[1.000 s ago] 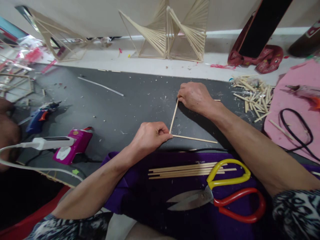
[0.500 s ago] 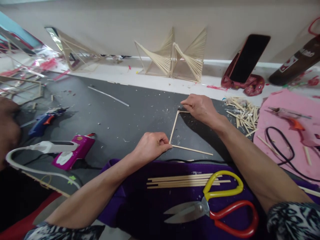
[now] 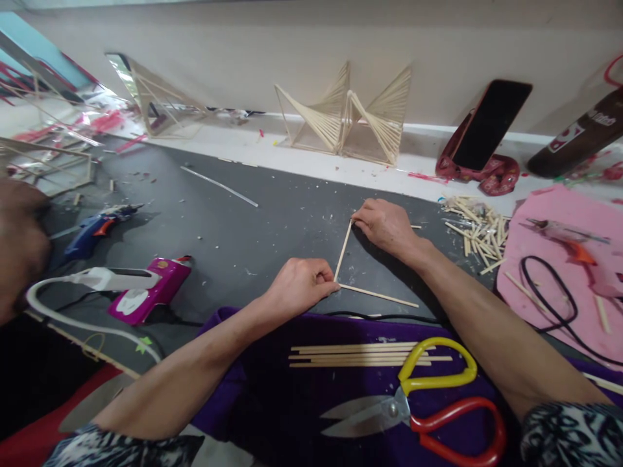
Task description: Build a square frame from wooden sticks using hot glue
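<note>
A three-sided frame of thin wooden sticks (image 3: 343,250) lies on the grey tabletop, its right side unjoined. My left hand (image 3: 305,285) pinches the near corner, where the side stick meets the near stick (image 3: 379,296). At the far corner my right hand (image 3: 384,224) has its fingers closed on the joint, and it hides most of the far stick, whose end (image 3: 415,227) shows past the wrist. Close to me, several loose sticks (image 3: 360,355) and large scissors (image 3: 393,407) with one yellow and one red handle rest on purple cloth.
Two stick models (image 3: 316,123) stand against the wall. Right are a phone (image 3: 492,123), a bottle (image 3: 574,139), cut stick pieces (image 3: 474,227) and a glue gun (image 3: 574,243) on pink foam. Left are a blue glue gun (image 3: 97,232), a magenta power strip (image 3: 150,288) and another person's arm (image 3: 22,240).
My right hand has come down from above the far corner onto it, fingers now at the joint. My left hand keeps its pinch at the near corner. The view has shifted slightly.
</note>
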